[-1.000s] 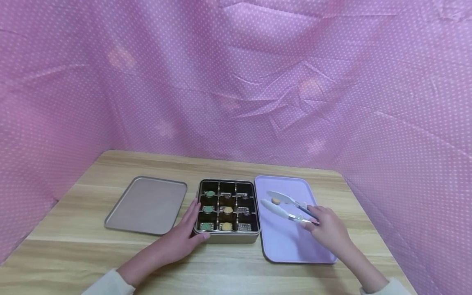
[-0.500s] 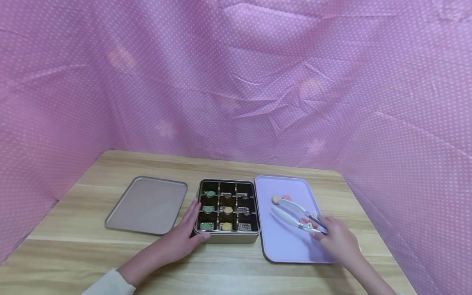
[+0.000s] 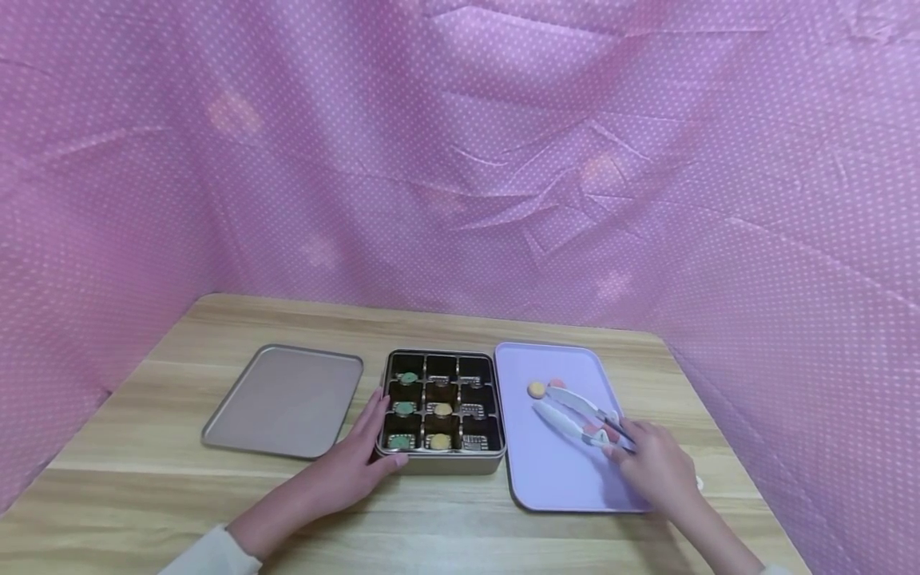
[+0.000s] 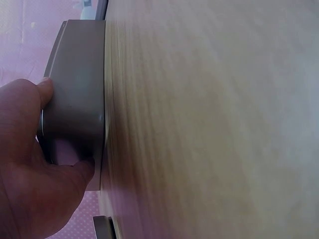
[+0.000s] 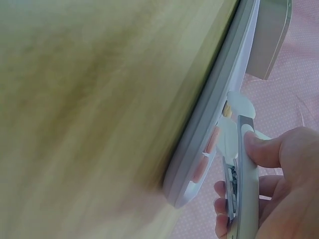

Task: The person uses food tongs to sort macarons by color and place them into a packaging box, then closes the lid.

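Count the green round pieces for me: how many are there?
3. In the left column of the box: one green piece at the back, one in the middle, one at the front. Others could be hidden beneath the right hand or the tongs.

No text, label, brand, number or sign can be read in any view.

Pink pieces (image 3: 557, 383) partly hidden behind the tongs (image 3: 564, 422), head view.
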### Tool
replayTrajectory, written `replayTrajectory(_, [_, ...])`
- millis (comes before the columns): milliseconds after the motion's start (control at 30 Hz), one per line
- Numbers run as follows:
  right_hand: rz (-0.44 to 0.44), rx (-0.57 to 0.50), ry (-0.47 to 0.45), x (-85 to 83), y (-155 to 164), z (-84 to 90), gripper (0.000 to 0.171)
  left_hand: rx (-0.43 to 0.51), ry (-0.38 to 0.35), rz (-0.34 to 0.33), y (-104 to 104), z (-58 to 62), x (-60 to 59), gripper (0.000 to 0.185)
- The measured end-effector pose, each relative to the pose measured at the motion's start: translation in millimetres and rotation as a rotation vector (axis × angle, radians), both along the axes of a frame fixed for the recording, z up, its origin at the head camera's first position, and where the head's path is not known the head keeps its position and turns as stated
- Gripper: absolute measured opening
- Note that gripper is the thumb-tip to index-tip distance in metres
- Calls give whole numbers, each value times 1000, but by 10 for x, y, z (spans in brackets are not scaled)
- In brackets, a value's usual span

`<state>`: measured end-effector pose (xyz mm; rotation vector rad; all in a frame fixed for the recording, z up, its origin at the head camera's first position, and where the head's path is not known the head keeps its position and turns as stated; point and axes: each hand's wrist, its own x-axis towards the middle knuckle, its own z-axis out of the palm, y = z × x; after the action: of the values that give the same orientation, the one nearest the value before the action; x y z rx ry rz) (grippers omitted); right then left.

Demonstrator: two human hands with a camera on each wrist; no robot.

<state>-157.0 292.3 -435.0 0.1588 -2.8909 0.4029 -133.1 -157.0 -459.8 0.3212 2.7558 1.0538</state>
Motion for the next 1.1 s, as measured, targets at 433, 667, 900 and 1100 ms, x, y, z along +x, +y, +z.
replayTrajectory(433, [-3,7,12,-113,-75,-15,52,7,6,-4,0,-23,-1,102])
replayTrajectory(667, [5,-8,44,-164,-117,-16,51,8,15,-13,-5,-23,3,102])
replayTrajectory(900, [-7,-13,44,-172,-129,-26,49,9,5,-10,-2,-3,15,102])
replayTrajectory(1100, [-3,-13,59,-172,-128,-29,50,13,1,-6,-1,2,18,101])
